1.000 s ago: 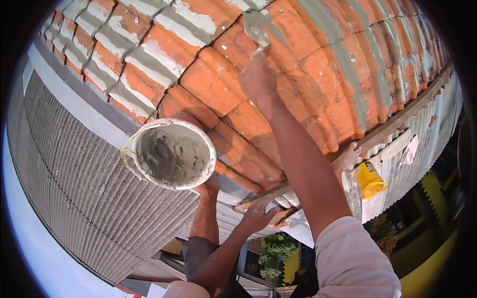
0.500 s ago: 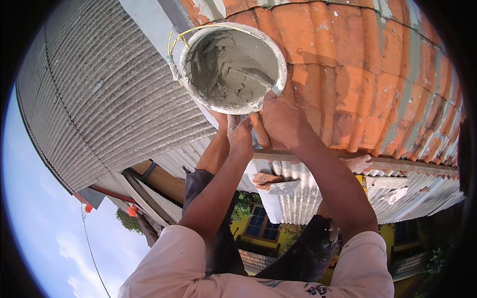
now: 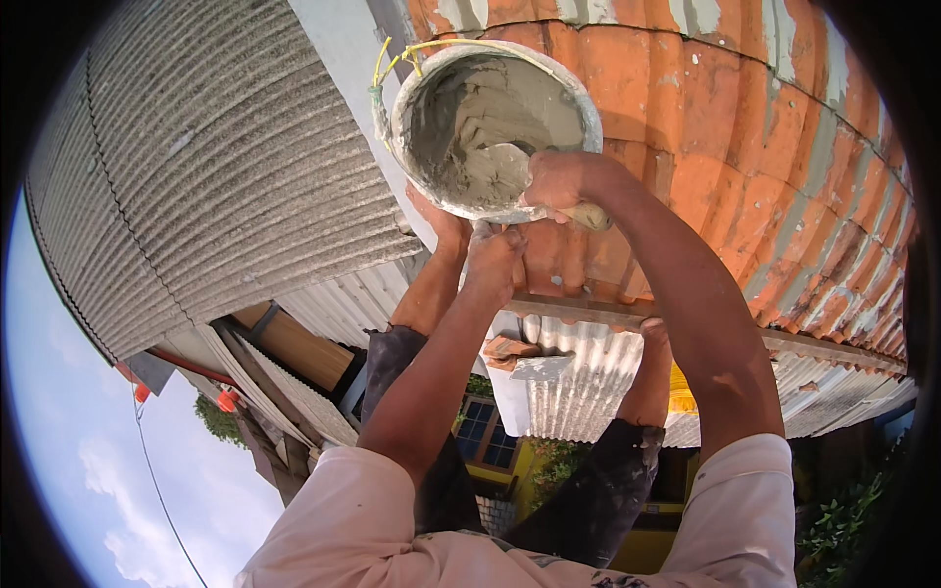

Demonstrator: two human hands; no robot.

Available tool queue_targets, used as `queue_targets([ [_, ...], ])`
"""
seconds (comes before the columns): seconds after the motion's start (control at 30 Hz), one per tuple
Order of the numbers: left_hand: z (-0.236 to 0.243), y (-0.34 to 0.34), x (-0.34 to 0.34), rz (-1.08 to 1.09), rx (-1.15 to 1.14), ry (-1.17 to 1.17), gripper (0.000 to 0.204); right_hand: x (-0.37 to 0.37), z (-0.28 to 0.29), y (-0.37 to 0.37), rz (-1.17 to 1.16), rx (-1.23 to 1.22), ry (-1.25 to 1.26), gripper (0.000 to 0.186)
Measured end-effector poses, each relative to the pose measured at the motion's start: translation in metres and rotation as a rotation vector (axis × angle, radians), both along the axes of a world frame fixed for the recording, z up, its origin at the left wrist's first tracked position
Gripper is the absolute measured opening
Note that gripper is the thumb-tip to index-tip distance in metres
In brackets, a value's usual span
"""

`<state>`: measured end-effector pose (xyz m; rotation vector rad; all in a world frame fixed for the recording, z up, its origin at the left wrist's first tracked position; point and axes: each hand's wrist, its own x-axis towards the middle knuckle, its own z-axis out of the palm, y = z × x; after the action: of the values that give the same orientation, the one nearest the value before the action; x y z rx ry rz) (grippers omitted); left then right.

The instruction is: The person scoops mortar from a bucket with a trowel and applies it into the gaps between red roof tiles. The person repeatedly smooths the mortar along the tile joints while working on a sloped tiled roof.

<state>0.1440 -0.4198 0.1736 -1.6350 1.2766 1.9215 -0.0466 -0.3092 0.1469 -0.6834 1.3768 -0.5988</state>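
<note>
Grey, wet mortar sits in a round bucket, and smears of it cover the bucket's pale rim. The bucket is at the left edge of the orange tile roof, close to the roof's lower left corner. It tips a bit toward the person, so the mortar shows well. A trowel has its flat blade in the bucket, against the mortar. Its handle pokes out over the rim on the right.

The right hand is at the bucket's lower right rim, with its fingers wrapped tight around the trowel's handle. The left hand is at the bucket's near side, just under the rim. Its fingers are bent and touch the bucket, but one cannot tell if they pinch it.

Yellow string loops along the bucket's far rim and is tied at the left. One bare foot is just below the bucket, and the other is by the wooden strip along the roof's lower edge. Past that strip, broken tile bits lie on a wavy, pale sheet. Off the tile roof's left edge is a big, grey, wavy roof.
</note>
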Motion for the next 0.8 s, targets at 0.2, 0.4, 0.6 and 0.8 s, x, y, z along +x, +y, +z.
queue_targets([
  [0.2, -0.015, -0.004, 0.016, -0.06, 0.014, 0.027, 0.064, 0.035, 0.046, 0.099, -0.55, 0.032, -0.482, 0.029],
  [0.4, -0.009, 0.034, 0.004, -0.184, 0.108, -0.24, 0.076, 0.134, 0.048, 0.222, -1.494, -0.066, -0.369, 0.015],
  [0.6, -0.015, 0.065, 0.013, -0.402, 0.2, -0.184, 0.092, 0.136, -0.062, 0.283, -1.993, 0.398, 0.136, 0.024],
  [0.8, -0.022, 0.08, 0.026, -0.476, 0.216, -0.226, 0.097, 0.109, -0.155, 0.256, -1.786, 0.707, 0.582, 0.032],
])
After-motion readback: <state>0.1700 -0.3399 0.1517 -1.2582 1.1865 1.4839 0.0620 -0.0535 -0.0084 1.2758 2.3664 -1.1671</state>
